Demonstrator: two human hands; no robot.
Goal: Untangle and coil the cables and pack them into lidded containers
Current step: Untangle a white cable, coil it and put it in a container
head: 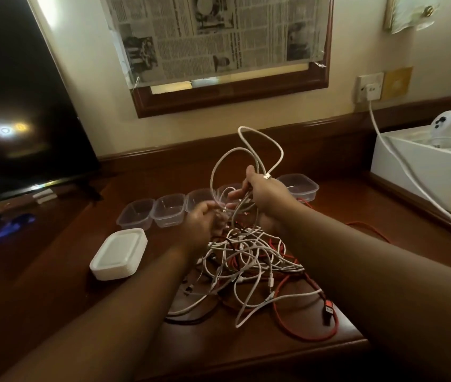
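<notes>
1. My right hand (263, 188) is raised above the cable tangle (249, 260) and closed around a white cable (249, 158), whose loops stand up over my knuckles.
2. A small white connector (266, 177) at that cable's end lies against the back of my right hand.
3. My left hand (205, 219) sits lower, at the far left edge of the tangle, fingers curled in on white strands; the hand is blurred, so I cannot tell exactly which strand it pinches.
4. The tangle itself lies on the dark wooden table (53, 271), a heap of white cables mixed with a red cable (282, 315) and a thin black one.
5. A red-and-black USB plug (328, 311) rests at the near right edge of the tangle.
6. Beyond the tangle stands a row of clear open containers (168, 210), side by side, partly hidden behind my hands.
7. Left of the tangle sits a stack of white lids (119, 253).
8. Far to the right of the tangle is a white box (411, 177) holding two white game controllers (443, 128).
</notes>
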